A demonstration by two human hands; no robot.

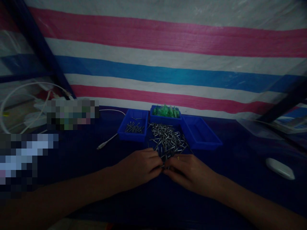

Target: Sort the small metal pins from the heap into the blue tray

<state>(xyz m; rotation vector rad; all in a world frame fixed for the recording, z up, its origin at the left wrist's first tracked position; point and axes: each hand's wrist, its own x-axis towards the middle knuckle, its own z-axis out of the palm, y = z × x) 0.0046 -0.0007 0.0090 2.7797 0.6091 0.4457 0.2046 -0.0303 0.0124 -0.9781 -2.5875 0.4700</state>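
At the frame's lower centre, your left hand [146,164] and right hand [189,171] nearly meet, fingers curled and pinching metal pins at the near edge of the pin pile [168,137]. You show no readable writing or brand.

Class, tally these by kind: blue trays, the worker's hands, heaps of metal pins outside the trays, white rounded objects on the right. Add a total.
Blue trays: 3
Hands (left hand and right hand): 2
Heap of metal pins: 1
White rounded object: 1
Total: 7
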